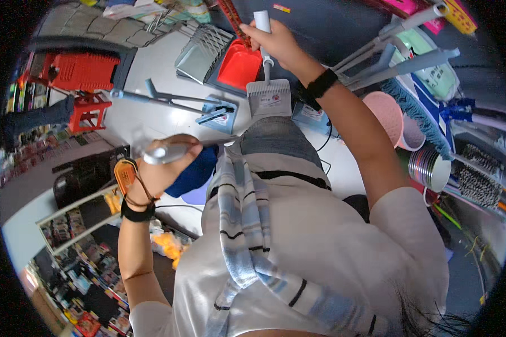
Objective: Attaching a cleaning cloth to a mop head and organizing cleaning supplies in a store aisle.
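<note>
My right hand point(278, 48) is closed round the upright white handle point(262, 21) of a grey long-handled dustpan point(269, 96). The pan hangs in front of my legs, its toothed edge upward. Just left of that hand is a red dustpan point(240, 64). My left hand point(171, 168) grips a silver-grey rod-shaped handle point(166, 153), its round end toward me and a thin part stretching right toward my waist; what it belongs to cannot be made out. Below the left hand shows something dark blue point(194, 175), partly hidden.
Light-blue long-handled dustpans point(219, 115) stand on the floor ahead, with metal dustpans point(202, 59) beyond. A red stool point(88, 111) is at left. On the right are pink baskets point(383, 115), stacked pails point(430, 168) and mops point(416, 112). Shelves of goods line the lower left.
</note>
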Tool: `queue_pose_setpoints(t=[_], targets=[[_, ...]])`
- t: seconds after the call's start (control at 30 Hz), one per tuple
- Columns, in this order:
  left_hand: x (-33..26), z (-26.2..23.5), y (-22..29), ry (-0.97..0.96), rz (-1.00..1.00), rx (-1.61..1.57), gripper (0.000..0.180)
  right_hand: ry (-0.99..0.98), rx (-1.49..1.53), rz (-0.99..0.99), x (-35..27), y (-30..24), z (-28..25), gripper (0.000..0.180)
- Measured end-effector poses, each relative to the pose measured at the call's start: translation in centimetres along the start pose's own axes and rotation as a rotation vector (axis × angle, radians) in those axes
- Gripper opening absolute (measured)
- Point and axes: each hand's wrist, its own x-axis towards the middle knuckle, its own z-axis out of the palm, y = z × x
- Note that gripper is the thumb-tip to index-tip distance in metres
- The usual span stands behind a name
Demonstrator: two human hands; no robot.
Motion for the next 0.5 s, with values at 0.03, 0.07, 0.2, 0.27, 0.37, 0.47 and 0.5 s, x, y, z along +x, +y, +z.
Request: queue_pose_setpoints(t=[0.03,0.07,0.2,0.27,0.37,0.47,0.5], targets=[[0.4,-0.1,1.2,-0.017,0.047,0.032,0.017,0.046,-0.036,0.021,0.2,-0.2,-0.5,0.025],[1.0,-0.1,1.7,-0.044,0.028,0.04,0.016,0.172,-0.08,-0.034,1.9,1.9,-1.4,0.025],[3.2,-1.3,2.7,-0.156,0.088,0.038,0.016,0.516,-0.156,-0.145,3.8,2.7,-2.7,0.026],[4.0,-1.7,4.8,-0.187,0.038,0.064,0.017,0.453,-0.161,-0.09,1.7,-0.3,-2.2,0.025],[5.9,-2.5,6.5,-0.26,0.033,0.119,0.02,0.463,-0.125,-0.182,1.1,-0.8,-2.3,0.022],[7.9,-1.9,6.6,-0.289,0.204,0.002,0.018,0.471,-0.013,-0.098,1.2,-0.3,-3.6,0.024],[9.1,-1.7,6.5,-0.295,0.278,0.024,0.018,0.42,0.058,0.115,1.5,-0.5,-4.2,0.027]])
